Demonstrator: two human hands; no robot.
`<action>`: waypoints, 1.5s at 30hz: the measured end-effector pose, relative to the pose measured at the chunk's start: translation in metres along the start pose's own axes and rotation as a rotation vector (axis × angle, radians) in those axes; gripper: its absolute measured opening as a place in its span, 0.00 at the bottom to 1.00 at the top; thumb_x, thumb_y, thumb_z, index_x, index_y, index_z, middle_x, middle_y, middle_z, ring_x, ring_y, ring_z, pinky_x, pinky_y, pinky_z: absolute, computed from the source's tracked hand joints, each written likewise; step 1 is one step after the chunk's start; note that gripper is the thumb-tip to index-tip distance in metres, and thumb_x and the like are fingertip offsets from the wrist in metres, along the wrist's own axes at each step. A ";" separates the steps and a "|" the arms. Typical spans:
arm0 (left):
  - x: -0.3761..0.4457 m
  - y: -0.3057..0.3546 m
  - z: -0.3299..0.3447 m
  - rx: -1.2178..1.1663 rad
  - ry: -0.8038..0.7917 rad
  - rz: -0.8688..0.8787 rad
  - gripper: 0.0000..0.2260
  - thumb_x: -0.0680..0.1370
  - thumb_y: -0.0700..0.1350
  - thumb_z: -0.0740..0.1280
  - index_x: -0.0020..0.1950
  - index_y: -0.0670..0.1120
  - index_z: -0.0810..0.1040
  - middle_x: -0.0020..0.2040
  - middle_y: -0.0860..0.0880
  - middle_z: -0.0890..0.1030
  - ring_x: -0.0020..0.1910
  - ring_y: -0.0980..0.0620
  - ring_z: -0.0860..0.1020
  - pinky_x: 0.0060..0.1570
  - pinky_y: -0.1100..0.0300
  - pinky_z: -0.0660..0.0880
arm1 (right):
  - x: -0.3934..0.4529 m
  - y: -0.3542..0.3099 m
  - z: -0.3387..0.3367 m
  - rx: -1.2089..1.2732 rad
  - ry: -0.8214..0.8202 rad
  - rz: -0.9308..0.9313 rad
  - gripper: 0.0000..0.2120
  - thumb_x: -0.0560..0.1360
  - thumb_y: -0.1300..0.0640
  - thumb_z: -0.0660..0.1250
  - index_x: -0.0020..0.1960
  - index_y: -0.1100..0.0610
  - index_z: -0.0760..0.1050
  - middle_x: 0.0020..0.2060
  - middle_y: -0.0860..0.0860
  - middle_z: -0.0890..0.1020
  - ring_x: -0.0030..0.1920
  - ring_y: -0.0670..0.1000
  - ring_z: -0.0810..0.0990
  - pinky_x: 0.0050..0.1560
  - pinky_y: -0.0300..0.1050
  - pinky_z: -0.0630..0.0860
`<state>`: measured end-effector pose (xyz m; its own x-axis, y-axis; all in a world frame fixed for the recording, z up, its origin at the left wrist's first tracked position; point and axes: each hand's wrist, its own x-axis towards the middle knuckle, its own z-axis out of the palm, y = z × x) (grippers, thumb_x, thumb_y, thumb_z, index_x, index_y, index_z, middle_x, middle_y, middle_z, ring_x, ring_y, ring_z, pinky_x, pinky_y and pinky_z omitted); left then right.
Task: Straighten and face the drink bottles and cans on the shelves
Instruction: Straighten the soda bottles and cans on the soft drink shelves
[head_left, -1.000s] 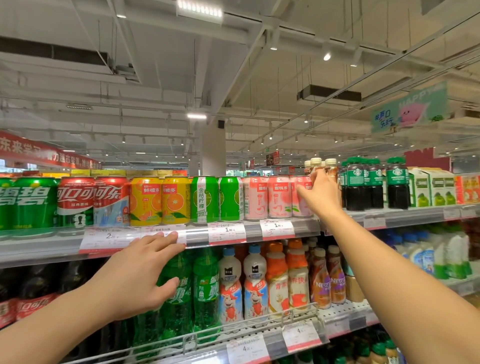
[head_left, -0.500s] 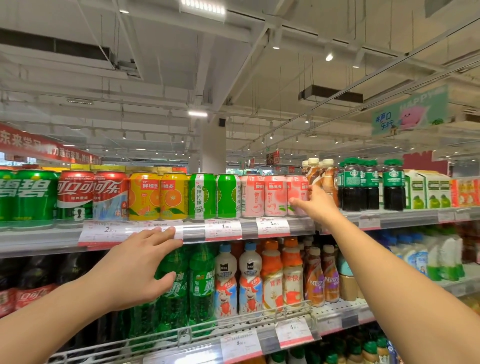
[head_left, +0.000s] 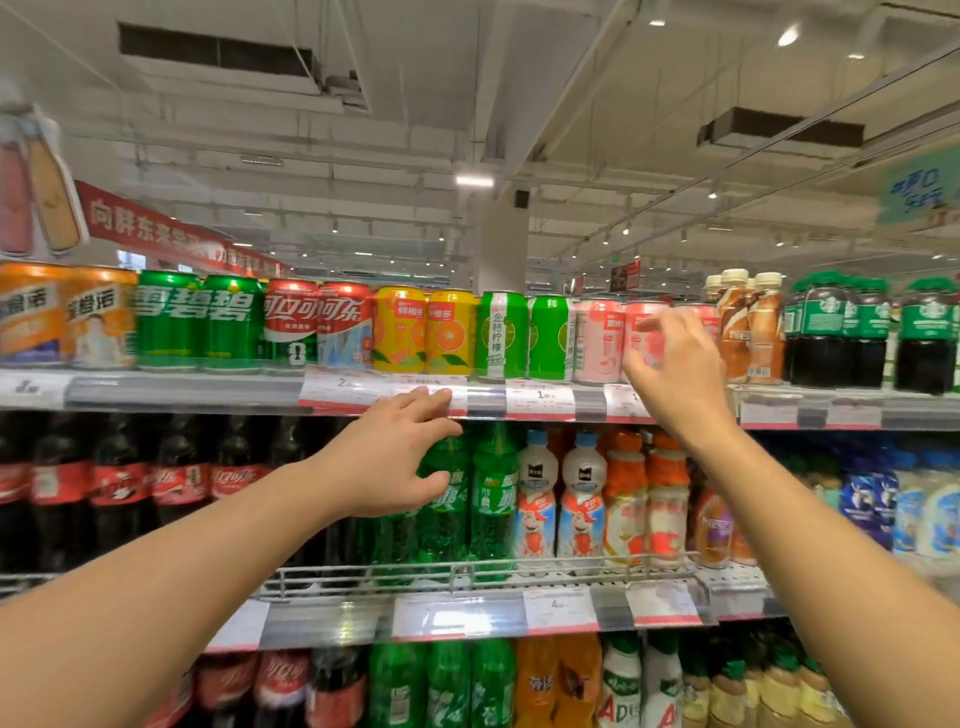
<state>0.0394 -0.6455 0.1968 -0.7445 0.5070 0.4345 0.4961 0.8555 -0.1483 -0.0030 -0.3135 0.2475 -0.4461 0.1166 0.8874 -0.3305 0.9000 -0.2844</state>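
Right hand (head_left: 675, 369) raised before pink cans (head_left: 602, 340), fingers spread, nothing held. Left hand (head_left: 387, 460) relaxed, fingertips laid on shelf edge (head_left: 182, 389).

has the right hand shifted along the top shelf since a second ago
Yes. The right hand moved left, from the capped bottles to the pink cans.

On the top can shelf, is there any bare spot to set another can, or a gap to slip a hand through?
No bare spot shows: from the orange cans past the green cans to the pink cans, the row stands side by side. Open air above the can tops is the only way in. The right hand hovers before the pink cans; the left hand is at the shelf edge.
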 end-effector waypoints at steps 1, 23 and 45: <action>-0.003 0.001 0.001 -0.025 0.005 -0.005 0.28 0.80 0.60 0.62 0.79 0.55 0.65 0.83 0.52 0.54 0.81 0.51 0.50 0.79 0.52 0.53 | -0.011 -0.011 0.003 0.029 -0.033 -0.061 0.11 0.76 0.54 0.67 0.57 0.55 0.76 0.55 0.51 0.79 0.56 0.52 0.77 0.56 0.49 0.73; -0.270 -0.068 -0.005 -0.245 -0.084 -0.319 0.17 0.80 0.58 0.64 0.66 0.54 0.79 0.58 0.58 0.83 0.57 0.61 0.80 0.58 0.59 0.77 | -0.217 -0.223 0.033 0.572 -0.822 -0.160 0.06 0.78 0.48 0.71 0.53 0.47 0.81 0.43 0.45 0.86 0.45 0.45 0.84 0.51 0.46 0.80; -0.614 -0.209 -0.076 -0.344 -0.465 -0.572 0.20 0.80 0.65 0.63 0.69 0.59 0.74 0.58 0.60 0.81 0.54 0.62 0.79 0.56 0.56 0.79 | -0.417 -0.539 0.096 0.348 -1.434 -0.272 0.23 0.78 0.39 0.68 0.70 0.47 0.73 0.59 0.48 0.82 0.58 0.51 0.81 0.61 0.53 0.77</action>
<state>0.4264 -1.1437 0.0286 -0.9962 0.0574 -0.0650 0.0354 0.9535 0.2993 0.2816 -0.8876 -0.0039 -0.6862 -0.7182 -0.1155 -0.6188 0.6598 -0.4263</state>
